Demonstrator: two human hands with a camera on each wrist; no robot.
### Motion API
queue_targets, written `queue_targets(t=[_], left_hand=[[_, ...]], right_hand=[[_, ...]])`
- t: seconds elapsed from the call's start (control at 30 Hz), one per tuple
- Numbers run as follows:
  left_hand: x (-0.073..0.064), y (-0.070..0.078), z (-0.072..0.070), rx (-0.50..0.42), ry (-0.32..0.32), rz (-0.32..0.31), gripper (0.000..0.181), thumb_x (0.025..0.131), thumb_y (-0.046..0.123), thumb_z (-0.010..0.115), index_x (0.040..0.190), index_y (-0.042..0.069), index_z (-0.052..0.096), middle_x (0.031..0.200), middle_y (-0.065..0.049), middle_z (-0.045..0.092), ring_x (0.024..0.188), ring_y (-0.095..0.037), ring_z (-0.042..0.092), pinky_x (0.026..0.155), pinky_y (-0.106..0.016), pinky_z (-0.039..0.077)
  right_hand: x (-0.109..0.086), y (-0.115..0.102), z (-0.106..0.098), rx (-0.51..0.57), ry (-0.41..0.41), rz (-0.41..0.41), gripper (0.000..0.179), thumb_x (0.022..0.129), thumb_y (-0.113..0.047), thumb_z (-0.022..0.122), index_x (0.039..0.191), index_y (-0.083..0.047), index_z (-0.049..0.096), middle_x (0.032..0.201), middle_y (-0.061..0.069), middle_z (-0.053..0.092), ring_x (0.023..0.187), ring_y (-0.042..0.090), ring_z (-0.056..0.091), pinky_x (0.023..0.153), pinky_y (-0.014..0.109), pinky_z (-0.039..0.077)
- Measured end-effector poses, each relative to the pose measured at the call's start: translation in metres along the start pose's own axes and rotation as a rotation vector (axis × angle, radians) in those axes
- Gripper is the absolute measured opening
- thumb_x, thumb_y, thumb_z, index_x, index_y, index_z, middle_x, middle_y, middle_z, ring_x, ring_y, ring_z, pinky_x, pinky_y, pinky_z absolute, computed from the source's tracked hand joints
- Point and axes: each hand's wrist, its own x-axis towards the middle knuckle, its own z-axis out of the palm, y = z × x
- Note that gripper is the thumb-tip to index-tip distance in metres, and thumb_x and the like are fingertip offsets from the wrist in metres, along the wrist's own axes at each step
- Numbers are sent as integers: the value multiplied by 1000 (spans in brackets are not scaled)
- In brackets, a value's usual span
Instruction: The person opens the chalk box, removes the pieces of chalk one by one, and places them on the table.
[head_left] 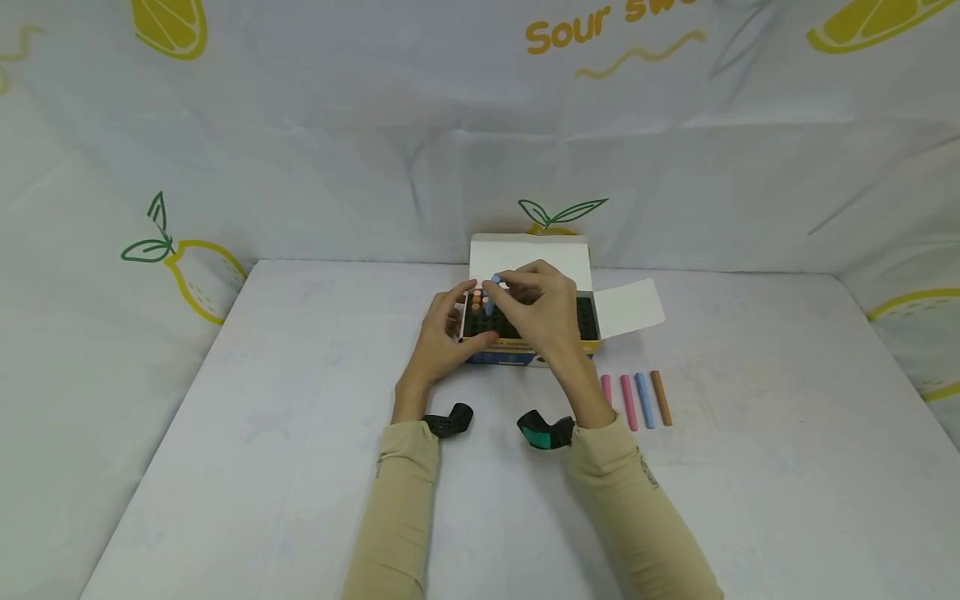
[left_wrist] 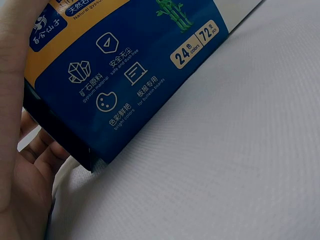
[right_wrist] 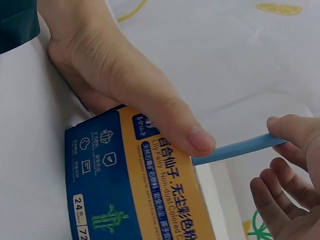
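Observation:
An open box of colored chalk (head_left: 513,358) stands at the back of the table, its dark rack of holes facing up. My left hand (head_left: 438,337) grips the box's left end, thumb on the printed front (right_wrist: 105,165) and fingers round the side. Between thumb and fingertips, my right hand (head_left: 551,312) pinches a blue chalk stick (right_wrist: 240,148) above the rack's left part. In the right wrist view, the stick slants and its lower end is hidden behind the left thumb. A few orange and pink chalk sticks (head_left: 476,302) stand in the rack's left holes.
Several loose chalk sticks lie in a row right of the box, among them a pink one (head_left: 628,402), a blue one (head_left: 645,400) and a brown one (head_left: 662,397). The box's white lid (head_left: 536,254) stands up behind; a side flap (head_left: 628,308) extends right.

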Motion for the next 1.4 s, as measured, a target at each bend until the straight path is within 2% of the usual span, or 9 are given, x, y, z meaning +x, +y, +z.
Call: queue_targets(t=[0.17, 0.37, 0.7, 1.0, 1.13, 1.27, 1.4], left_hand=[[0, 0, 0, 0, -3, 0, 106, 69, 91, 59, 155, 31, 42, 131, -11, 49, 89, -20, 43, 72, -30, 40], [0, -1, 1, -3, 2, 11, 105, 71, 90, 60, 155, 30, 43, 131, -12, 49, 88, -20, 43, 72, -29, 40], [0, -2, 1, 0, 1, -3, 101, 73, 87, 63, 155, 32, 43, 133, -11, 49, 89, -20, 44, 72, -30, 40], [0, -1, 1, 16, 2, -6, 103, 72, 89, 62, 155, 32, 42, 134, -11, 49, 90, -19, 44, 72, -30, 41], [0, -2, 2, 1, -8, -8, 96, 77, 80, 68, 155, 32, 42, 134, -11, 49, 89, -20, 43, 71, -30, 40], [0, -1, 1, -3, -11, 0, 89, 81, 68, 75, 156, 32, 42, 133, -11, 48, 88, -20, 42, 71, -31, 40], [1, -2, 0, 15, -13, -1, 96, 77, 80, 68, 156, 33, 41, 134, -11, 49, 89, -19, 43, 72, -31, 40]], right_hand=[[-6, -5, -8, 24, 18, -20, 24, 87, -14, 83, 102, 4, 80, 96, 17, 68, 81, 30, 72, 71, 20, 54], [-16, -9, -17, 23, 45, -51, 21, 86, -12, 83, 99, 5, 80, 94, 16, 68, 81, 28, 72, 73, 18, 54], [-33, -13, -33, 13, 69, -83, 18, 84, -8, 84, 98, 3, 81, 92, 12, 68, 77, 2, 63, 70, 16, 52], [-46, -11, -50, -9, 82, -130, 18, 81, -4, 86, 96, 4, 81, 91, 14, 69, 80, 0, 62, 71, 14, 52], [-51, -9, -65, -54, 75, -130, 17, 80, -2, 86, 95, 5, 81, 89, 13, 69, 81, -1, 62, 74, 12, 51], [-55, -6, -90, -144, 48, -101, 14, 81, -2, 84, 93, 4, 81, 88, 12, 69, 80, -6, 60, 77, 8, 48], [-57, -4, -116, -225, 48, -61, 14, 82, -3, 83, 94, 3, 81, 86, 9, 69, 79, -12, 58, 80, 5, 46]])
